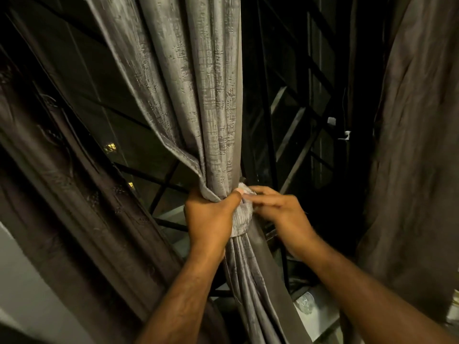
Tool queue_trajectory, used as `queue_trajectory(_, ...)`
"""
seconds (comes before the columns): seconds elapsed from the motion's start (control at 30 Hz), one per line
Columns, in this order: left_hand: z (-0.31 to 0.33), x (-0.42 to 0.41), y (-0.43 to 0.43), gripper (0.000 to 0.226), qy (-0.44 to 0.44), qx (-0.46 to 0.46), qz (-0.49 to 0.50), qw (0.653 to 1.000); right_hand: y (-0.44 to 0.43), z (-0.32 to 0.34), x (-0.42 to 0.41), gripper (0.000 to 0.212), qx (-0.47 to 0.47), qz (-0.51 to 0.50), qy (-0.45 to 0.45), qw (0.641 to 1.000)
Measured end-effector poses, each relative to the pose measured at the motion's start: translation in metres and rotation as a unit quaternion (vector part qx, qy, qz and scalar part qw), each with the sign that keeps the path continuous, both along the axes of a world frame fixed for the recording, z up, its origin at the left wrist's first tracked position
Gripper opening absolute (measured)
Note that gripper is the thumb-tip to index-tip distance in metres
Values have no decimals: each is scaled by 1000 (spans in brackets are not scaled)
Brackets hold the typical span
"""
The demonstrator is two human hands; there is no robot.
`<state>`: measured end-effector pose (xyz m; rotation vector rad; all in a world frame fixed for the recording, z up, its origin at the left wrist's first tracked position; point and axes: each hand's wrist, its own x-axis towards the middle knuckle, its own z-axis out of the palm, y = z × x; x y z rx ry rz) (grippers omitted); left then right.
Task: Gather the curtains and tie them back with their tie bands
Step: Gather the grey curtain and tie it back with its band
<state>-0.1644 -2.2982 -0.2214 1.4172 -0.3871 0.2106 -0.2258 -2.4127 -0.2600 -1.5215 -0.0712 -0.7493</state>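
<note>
1. The grey curtain is hanging in the centre before a dark window grille, gathered into a bunch.
2. The left hand is clenching around the bunch.
3. The right hand is pinching the tie band, which is wrapping the bunch between both hands.

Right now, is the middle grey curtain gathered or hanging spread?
Gathered. The grey curtain is cinched into a narrow bundle by the tie band; the left hand grips it, the right hand works the band.
</note>
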Motion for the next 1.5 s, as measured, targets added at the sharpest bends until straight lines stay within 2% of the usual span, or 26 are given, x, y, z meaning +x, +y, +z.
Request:
queue_trajectory(0.03,1,-1,-1,37,-10,13,11,1000,-4,4,0,38,78,43,23,996)
queue_trajectory(0.07,2,-3,-2,37,-21,27,19,999,-8,6,1,35,113,55,34,991)
queue_trajectory(0.17,5,-7,-5,37,-41,53,40,997,-17,10,5,34,154,71,55,984)
queue_trajectory(0.27,5,-8,-5,36,-51,63,59,995,-26,9,5,41,170,137,94,971)
queue_trajectory(0.33,5,-10,-4,35,-62,68,58,994,-26,10,6,32,143,121,111,976)
queue_trajectory(0.43,5,-15,-6,38,-79,76,56,992,-17,16,10,8,114,27,111,987)
queue_trajectory(0.63,5,-18,-11,43,-88,98,73,989,-3,24,15,26,123,-104,96,982)
queue_trajectory(0.77,6,-13,-11,45,-82,125,56,987,-7,30,12,27,76,-94,135,983)
queue_trajectory(1.0,15,-11,-9,74,-32,155,-33,987,-18,40,9,34,-25,-87,211,973)
queue_trajectory(1.17,24,-14,-1,62,-10,150,-97,984,-18,46,1,30,-83,-111,222,965)
queue_trajectory(1.23,34,-20,3,57,-23,135,-121,983,-14,54,-5,31,-88,-121,215,965)
queue_trajectory(1.37,49,-28,6,69,-54,137,-157,977,-8,77,-21,29,-99,-160,189,964)
queue_trajectory(1.5,66,-40,9,76,-86,121,-171,974,0,103,-41,31,-165,-235,185,940)
